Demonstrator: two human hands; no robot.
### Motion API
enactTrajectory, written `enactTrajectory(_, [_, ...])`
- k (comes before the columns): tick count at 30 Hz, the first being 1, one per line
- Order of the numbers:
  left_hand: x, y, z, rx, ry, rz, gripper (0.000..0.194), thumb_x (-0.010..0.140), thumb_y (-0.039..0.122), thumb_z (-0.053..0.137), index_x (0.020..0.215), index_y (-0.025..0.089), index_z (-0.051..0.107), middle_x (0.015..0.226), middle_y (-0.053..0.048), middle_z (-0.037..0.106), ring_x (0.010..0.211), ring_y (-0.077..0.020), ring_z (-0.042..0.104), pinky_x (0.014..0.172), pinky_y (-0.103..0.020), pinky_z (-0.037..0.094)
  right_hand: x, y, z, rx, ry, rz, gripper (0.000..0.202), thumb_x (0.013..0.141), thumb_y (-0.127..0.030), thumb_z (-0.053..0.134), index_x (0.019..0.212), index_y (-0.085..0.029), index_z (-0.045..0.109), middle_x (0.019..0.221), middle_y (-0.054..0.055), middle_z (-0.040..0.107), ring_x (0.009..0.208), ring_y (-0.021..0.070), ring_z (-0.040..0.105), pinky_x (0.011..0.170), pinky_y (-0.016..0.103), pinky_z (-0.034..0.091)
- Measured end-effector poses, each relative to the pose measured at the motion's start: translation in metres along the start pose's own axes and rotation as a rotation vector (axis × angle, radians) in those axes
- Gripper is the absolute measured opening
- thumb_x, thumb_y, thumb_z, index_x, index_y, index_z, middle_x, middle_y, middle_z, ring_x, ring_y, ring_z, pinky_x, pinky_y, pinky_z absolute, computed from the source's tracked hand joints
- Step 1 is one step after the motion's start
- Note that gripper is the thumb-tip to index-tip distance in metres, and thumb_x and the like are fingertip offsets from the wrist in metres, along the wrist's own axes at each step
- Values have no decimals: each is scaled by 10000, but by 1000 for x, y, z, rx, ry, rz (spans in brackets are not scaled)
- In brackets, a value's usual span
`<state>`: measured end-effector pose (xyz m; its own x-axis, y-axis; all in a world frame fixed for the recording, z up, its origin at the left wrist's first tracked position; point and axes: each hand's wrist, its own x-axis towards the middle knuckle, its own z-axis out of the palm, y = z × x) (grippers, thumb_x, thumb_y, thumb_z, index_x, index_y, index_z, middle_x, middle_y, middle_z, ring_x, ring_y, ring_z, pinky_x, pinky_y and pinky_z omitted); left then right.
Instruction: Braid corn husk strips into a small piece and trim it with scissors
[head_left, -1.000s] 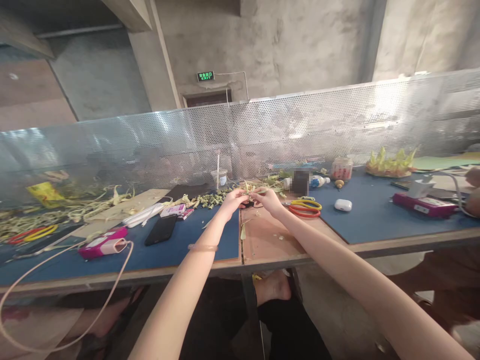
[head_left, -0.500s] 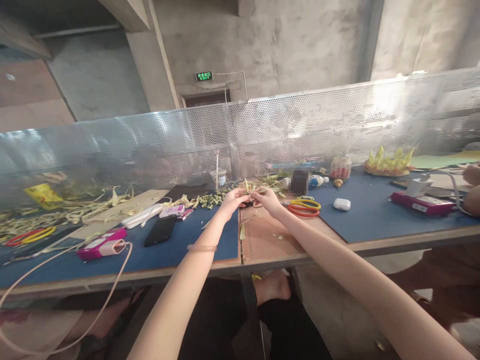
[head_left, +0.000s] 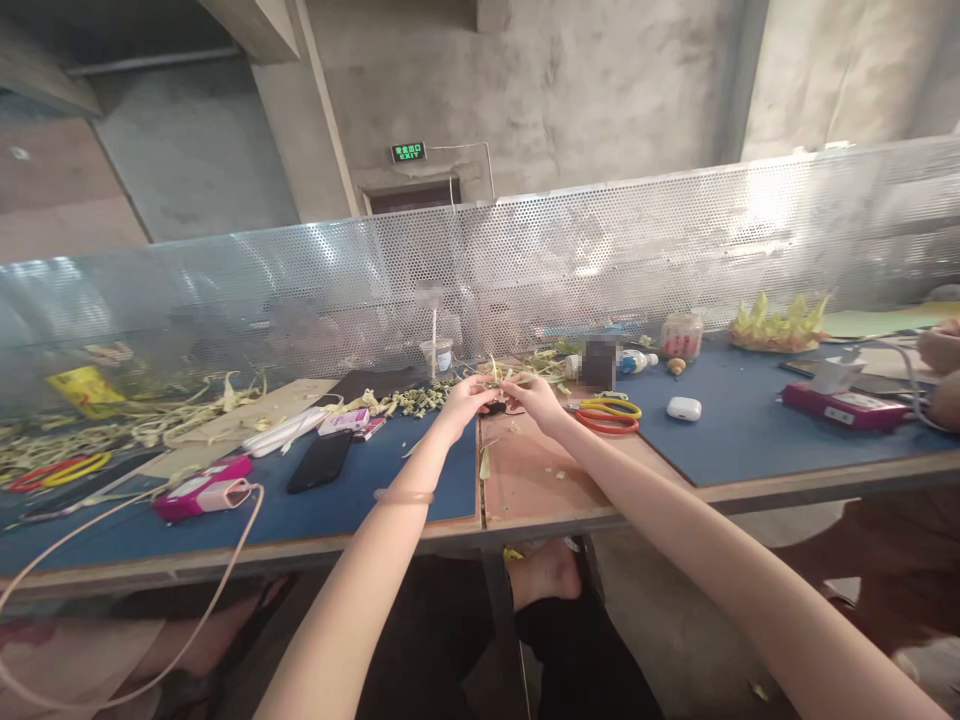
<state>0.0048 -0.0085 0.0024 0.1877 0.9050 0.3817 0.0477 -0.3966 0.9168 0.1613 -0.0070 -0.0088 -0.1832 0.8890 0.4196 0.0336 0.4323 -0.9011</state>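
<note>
Thin pale yellow-green plant strip (head_left: pixel 493 369) is at the fingertips of both hands, over far part of pinkish bare-board table (head_left: pixel 540 470). Tip pokes up, long axis roughly upright; lower end hidden by fingers. Left hand (head_left: pixel 465 400) and right hand (head_left: pixel 534 398) about equally near, one each side, fingers narrow, pinching it. Just left: heap of knotted green plant pieces (head_left: pixel 421 401). Just right: scissors with yellow and red loop handles (head_left: pixel 611 414). Farther left, nearer: black flat phone (head_left: pixel 321 462). Far side: perforated metal screen (head_left: pixel 525 250).
</note>
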Motion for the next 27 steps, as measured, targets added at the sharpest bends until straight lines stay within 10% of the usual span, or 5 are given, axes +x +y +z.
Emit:
enactTrajectory(18, [4, -4, -5, 111, 126, -33, 250, 854, 284, 521, 1052, 135, 547, 985, -58, 595, 796, -151, 595, 678, -329, 513, -1, -2, 2, -347, 91, -293, 220, 859, -347, 528, 891, -137, 585, 724, -17, 578, 569, 77, 528, 562, 240, 468])
enactTrajectory(27, [0, -2, -2, 201, 67, -17, 213, 848, 283, 529, 988, 127, 567, 893, -37, 607, 730, -132, 590, 643, -305, 503, 1, -2, -2, -557, 167, -576, 201, 828, -335, 561, 728, -170, 615, 890, 48, 592, 937, 189, 500, 855, 388, 387])
